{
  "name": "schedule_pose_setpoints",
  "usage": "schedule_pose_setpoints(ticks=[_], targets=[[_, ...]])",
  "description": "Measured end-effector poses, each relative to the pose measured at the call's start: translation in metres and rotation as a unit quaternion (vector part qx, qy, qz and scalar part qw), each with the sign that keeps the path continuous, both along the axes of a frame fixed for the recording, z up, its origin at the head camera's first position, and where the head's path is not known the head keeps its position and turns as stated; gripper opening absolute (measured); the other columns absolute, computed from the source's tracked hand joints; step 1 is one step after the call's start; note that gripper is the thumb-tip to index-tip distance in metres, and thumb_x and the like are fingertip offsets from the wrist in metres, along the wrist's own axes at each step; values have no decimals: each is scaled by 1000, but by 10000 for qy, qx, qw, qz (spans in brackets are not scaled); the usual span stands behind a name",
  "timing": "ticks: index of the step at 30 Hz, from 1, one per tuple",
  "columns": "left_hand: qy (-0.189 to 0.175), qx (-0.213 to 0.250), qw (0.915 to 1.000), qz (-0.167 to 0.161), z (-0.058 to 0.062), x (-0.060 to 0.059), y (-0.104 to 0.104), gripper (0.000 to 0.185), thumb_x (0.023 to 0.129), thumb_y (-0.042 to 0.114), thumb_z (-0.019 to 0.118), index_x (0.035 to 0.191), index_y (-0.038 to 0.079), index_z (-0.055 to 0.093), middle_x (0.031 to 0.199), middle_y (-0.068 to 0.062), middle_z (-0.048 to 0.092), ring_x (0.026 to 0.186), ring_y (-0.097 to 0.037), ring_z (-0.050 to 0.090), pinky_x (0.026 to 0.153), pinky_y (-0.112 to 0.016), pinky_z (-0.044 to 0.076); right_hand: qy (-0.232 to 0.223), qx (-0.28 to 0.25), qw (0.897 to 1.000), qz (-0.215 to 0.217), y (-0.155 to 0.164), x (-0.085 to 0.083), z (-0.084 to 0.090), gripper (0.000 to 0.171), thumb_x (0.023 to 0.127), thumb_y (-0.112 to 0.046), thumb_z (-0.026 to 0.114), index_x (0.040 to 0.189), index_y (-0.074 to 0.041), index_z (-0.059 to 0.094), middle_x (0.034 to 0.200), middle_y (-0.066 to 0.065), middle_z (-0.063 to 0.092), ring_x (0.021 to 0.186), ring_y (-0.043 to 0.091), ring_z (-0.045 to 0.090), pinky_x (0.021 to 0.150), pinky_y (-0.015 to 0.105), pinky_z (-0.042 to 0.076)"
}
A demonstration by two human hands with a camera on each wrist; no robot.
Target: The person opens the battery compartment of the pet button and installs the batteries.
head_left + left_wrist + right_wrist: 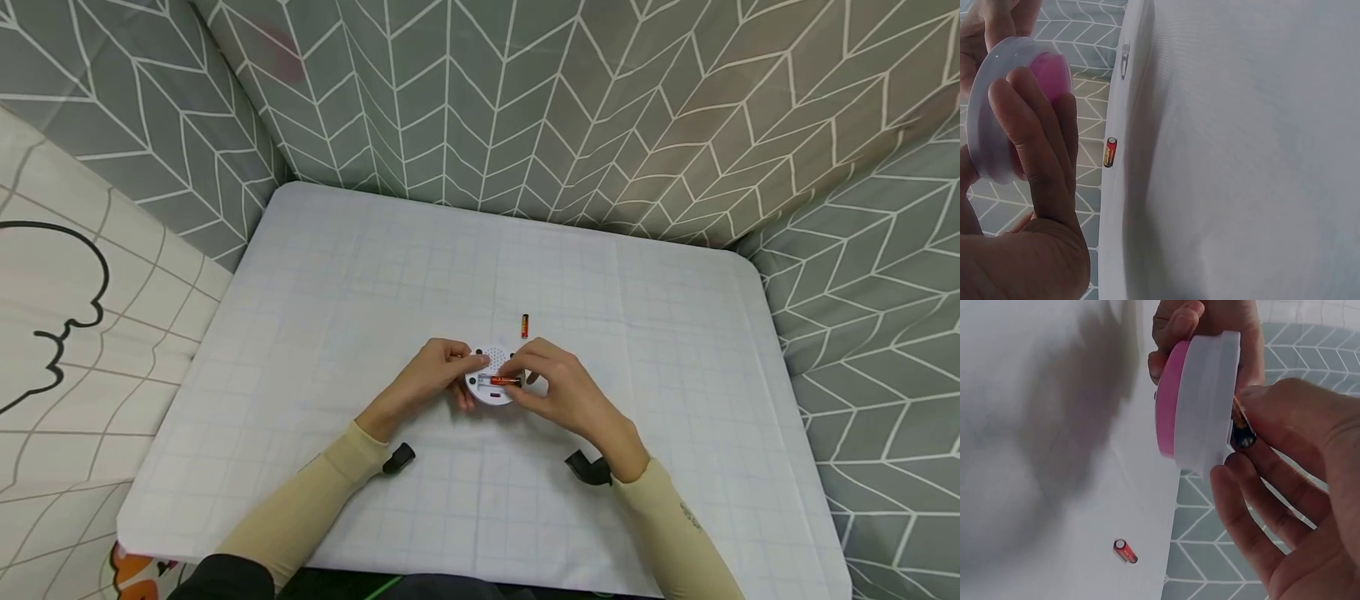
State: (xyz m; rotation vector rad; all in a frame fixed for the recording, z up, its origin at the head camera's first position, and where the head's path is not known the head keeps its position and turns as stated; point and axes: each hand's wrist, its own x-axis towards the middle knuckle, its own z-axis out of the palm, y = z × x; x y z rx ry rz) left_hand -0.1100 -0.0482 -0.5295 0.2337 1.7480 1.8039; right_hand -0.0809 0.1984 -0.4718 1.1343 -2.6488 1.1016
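A round device (496,357) has a white back with small holes and a battery slot, and a pink front that shows in the right wrist view. My left hand (430,372) grips it by its left edge, thumb over the back and fingers beneath. With thumb and fingertips, my right hand (561,385) pinches a red and black battery (505,381) at the slot. In the right wrist view this battery (1244,430) is tilted, its dark end sticking out from the back. A second red battery (525,326) lies on the table beyond the device.
A white cloth with a faint grid covers the table (360,275). Patterned grey curtains (480,108) stand along the far and right edges. A small silvery item (1125,61) lies near the table edge in the left wrist view.
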Motion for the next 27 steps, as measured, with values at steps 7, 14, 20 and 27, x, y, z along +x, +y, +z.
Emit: schedule_pose_setpoints(ticks=[7, 14, 20, 27], targets=[[-116, 38, 9999, 84, 1, 0, 0, 30, 102, 26, 71, 93, -2, 67, 67, -13, 73, 51, -21, 70, 52, -34, 61, 71, -349, 9986, -388, 11, -2, -1, 18, 89, -2, 79, 105, -11, 77, 102, -2, 73, 94, 14, 68, 72, 33, 63], [-123, -5, 9999, 74, 2, 1, 0, 28, 101, 25, 71, 94, -1, 67, 68, -13, 72, 52, -21, 70, 51, -32, 61, -116, -426, 9987, -261, 19, 0, -5, 21, 88, -1, 80, 104, -13, 77, 99, -5, 74, 89, 13, 69, 72, 31, 62], [-52, -46, 10000, 49, 2, 1, 0, 29, 102, 26, 71, 94, -1, 67, 67, -12, 72, 52, -21, 70, 52, -33, 61, -199, -402, 9988, -171, 20, 0, -7, 20, 90, -1, 80, 105, -13, 76, 102, -5, 74, 93, 12, 69, 76, 34, 63], [-46, -27, 10000, 24, 0, 1, 0, 29, 101, 27, 72, 95, -1, 67, 68, -13, 73, 53, -22, 70, 52, -33, 61, -193, -390, 9990, -128, 18, 1, -8, 19, 90, -1, 80, 104, -13, 77, 101, -7, 73, 93, 12, 68, 76, 36, 63]])
